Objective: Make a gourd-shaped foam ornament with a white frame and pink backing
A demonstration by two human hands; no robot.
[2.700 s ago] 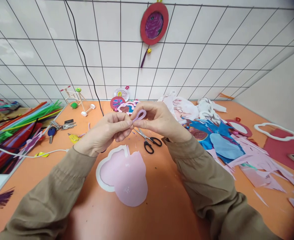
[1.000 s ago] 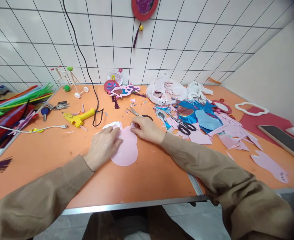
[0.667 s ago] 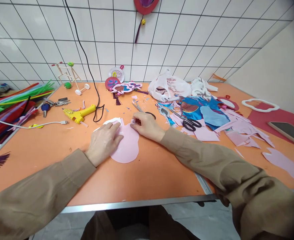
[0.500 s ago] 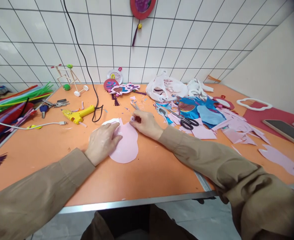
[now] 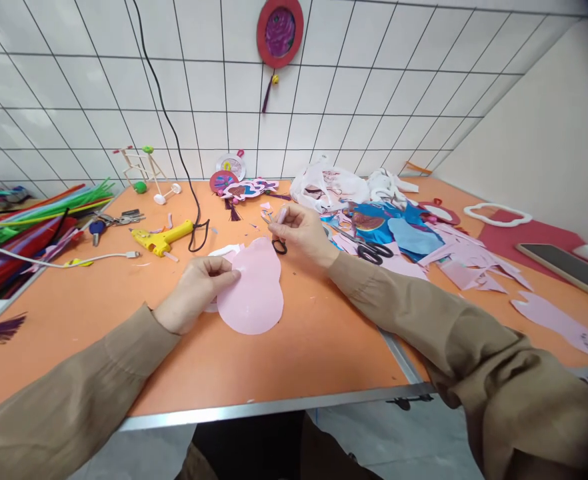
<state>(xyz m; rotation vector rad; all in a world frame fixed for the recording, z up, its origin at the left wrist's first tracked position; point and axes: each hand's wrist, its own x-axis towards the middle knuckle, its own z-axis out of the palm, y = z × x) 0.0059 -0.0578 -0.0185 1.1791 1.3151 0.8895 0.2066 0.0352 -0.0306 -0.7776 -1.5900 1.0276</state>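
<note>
My left hand pinches the left edge of a pink gourd-shaped paper cutout, thumb on top. The cutout is lifted a little at that side. Partly hidden behind it and my fingers is a paler, white-edged piece. Farther back, my right hand has its thumb and fingers closed together by the cutout's narrow upper end; a small pale thing shows at the fingertips, too small to name. Just under these fingers are small scissors, a black handle loop and the blade tips showing; I cannot tell whether my hand touches them.
A yellow glue gun with a black cord lies left. Larger black-handled scissors, pink paper scraps and blue printed pieces cover the right side. A white plastic bag sits at the back. A phone lies far right.
My left hand has gone from lying flat on the pink cutout to pinching and lifting its edge. My right hand has moved back and right, exposing the small scissors' handle. The view has tilted up.
</note>
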